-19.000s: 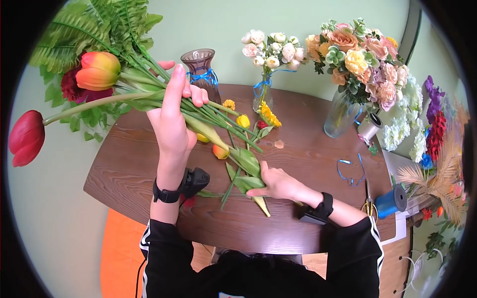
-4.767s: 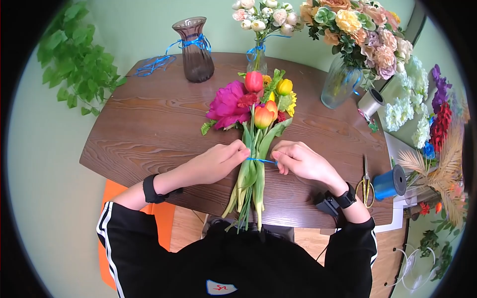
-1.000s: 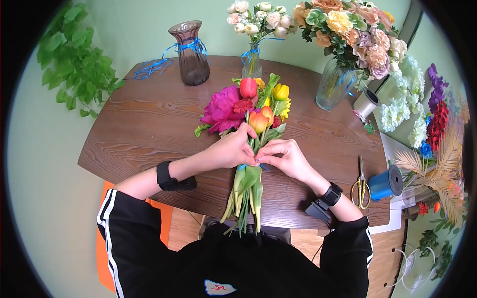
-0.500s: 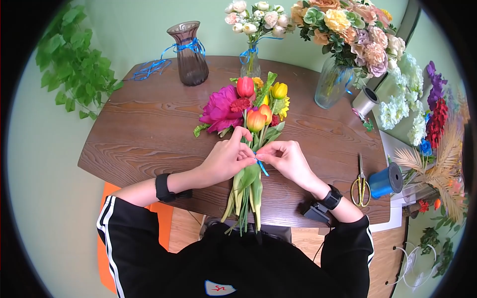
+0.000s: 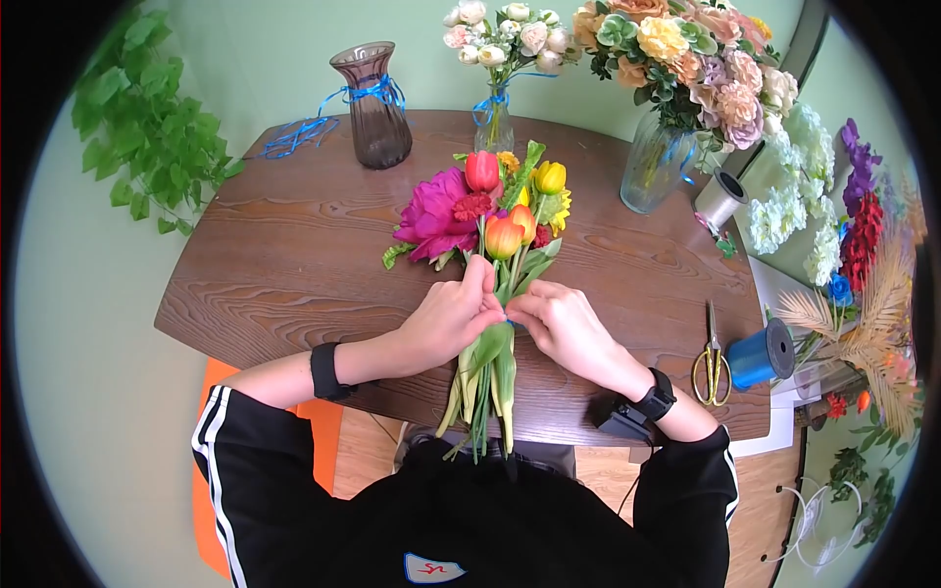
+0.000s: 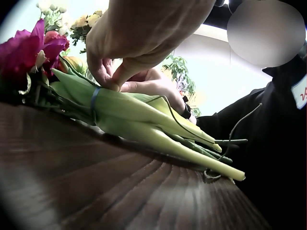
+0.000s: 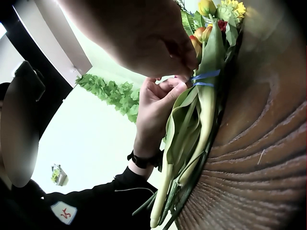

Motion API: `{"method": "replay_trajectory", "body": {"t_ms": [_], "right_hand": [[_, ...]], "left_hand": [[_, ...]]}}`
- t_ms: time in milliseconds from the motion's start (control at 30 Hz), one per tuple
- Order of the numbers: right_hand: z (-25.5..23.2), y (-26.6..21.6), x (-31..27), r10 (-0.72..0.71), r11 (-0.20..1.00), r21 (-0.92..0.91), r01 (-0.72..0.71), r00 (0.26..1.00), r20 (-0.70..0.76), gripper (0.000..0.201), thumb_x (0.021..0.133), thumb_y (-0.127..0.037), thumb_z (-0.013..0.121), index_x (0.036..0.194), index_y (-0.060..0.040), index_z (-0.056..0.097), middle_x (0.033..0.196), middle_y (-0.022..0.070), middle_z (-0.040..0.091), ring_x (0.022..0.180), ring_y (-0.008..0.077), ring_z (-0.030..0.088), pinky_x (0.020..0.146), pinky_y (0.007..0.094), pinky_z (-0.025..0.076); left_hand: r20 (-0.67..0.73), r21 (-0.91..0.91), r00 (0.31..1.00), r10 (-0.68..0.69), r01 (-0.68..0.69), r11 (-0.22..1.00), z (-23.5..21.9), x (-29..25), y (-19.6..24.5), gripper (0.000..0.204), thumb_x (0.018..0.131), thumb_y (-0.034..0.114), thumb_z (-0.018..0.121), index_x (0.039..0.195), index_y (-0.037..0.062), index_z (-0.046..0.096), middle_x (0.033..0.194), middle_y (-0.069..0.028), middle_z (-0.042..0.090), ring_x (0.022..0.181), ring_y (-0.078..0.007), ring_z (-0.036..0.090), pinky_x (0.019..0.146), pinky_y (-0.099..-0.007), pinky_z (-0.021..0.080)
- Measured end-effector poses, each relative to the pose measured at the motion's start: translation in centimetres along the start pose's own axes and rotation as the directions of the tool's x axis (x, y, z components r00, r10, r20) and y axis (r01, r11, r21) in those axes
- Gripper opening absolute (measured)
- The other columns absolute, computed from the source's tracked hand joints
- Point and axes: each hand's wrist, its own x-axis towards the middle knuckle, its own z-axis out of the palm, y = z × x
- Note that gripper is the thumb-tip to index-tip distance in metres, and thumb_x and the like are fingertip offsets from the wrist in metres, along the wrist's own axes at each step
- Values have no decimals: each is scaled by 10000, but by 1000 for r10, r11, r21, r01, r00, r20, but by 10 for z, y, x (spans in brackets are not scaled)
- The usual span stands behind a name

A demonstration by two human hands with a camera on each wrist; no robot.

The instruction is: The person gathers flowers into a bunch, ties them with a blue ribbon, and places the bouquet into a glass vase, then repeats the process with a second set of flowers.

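Note:
A bouquet of flowers lies on the dark wooden table, stems toward the person. It includes a magenta peony, a red tulip, an orange tulip and a yellow tulip. Blue ribbon circles the stems below the blooms; the band also shows in the left wrist view. My left hand and right hand meet over the stems, thumbs and index fingers pinching the ribbon at the front. Their fingertips hide the ribbon's crossing.
Behind stand a smoky glass vase with blue ribbon, a small vase of pale roses and a large glass vase of mixed flowers. At the right lie gold-handled scissors, a blue ribbon spool and a silver spool.
Earlier the left hand held the flowers up; later both hands drew the ribbon across the laid stems. Over the last second the fingers stayed at the band, and the right hand turned over the ribbon end.

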Motion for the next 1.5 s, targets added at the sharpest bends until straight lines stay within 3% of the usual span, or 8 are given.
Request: {"method": "replay_trajectory", "body": {"t_ms": [267, 467, 567, 667, 767, 967, 1267, 1500], "right_hand": [[2, 14, 6, 177, 927, 302, -220, 970, 164, 137, 781, -105, 559, 871, -9, 593, 719, 99, 515, 704, 207, 520, 641, 299, 408], [7, 19, 5, 124, 932, 323, -167, 981, 148, 148, 799, -114, 547, 886, -3, 594, 727, 75, 509, 690, 159, 495, 642, 271, 399], [13, 28, 4, 113, 893, 411, -184, 975, 190, 161, 802, -133, 536, 879, -4, 591, 719, 118, 524, 679, 215, 519, 634, 299, 409], [15, 33, 3, 135, 815, 516, -265, 952, 275, 172, 824, -138, 518, 902, 2, 582, 737, 65, 548, 713, 147, 512, 651, 270, 407], [19, 34, 2, 204, 531, 716, -452, 889, 410, 167, 851, -133, 490, 910, 4, 564, 730, -29, 503, 687, 61, 429, 648, 210, 357], [15, 31, 3, 265, 448, 692, -566, 823, 502, 189, 841, -211, 511, 889, -40, 577, 730, -52, 510, 664, 33, 402, 608, 173, 325], [17, 33, 3, 270, 430, 712, -555, 832, 485, 195, 826, -218, 533, 876, -37, 586, 717, -46, 517, 657, 40, 416, 611, 180, 337], [17, 29, 2, 313, 412, 714, -567, 823, 473, 160, 818, -183, 544, 860, -37, 593, 706, -47, 519, 644, 35, 416, 599, 174, 339]], "left_hand": [[-10, 174, 994, 105, -102, 979, 2, -3, 0, 232, 787, 60, 537, 872, -7, 332, 738, -151, 564, 704, -286, 598, 591, -326, 477], [19, 195, 992, 124, -125, 973, 3, -5, 0, 195, 796, 35, 500, 884, -17, 335, 767, -173, 531, 728, -337, 563, 592, -378, 448], [32, 201, 982, 187, -190, 961, 6, -6, -5, 187, 777, 13, 500, 880, -23, 348, 752, -172, 505, 721, -355, 529, 614, -388, 431], [60, 309, 939, 339, -340, 888, 6, -7, -6, 170, 759, -1, 496, 872, -31, 373, 754, -159, 489, 734, -345, 508, 636, -376, 425], [110, 410, 930, 352, -365, 836, 3, -8, -1, 139, 745, 0, 500, 852, -26, 415, 766, -142, 485, 759, -312, 505, 654, -361, 425], [173, 462, 887, 428, -457, 760, 1, -8, -9, 222, 658, -7, 505, 873, -31, 461, 794, -139, 474, 757, -285, 503, 665, -343, 435], [43, 333, 951, 307, -303, 893, 2, -9, -4, 139, 725, 94, 585, 832, 20, 536, 775, -93, 563, 703, -239, 553, 629, -311, 449], [-8, 383, 949, 315, -288, 878, 7, -9, -7, 133, 725, 106, 590, 803, 20, 526, 774, -87, 560, 674, -224, 532, 610, -325, 432]]}}
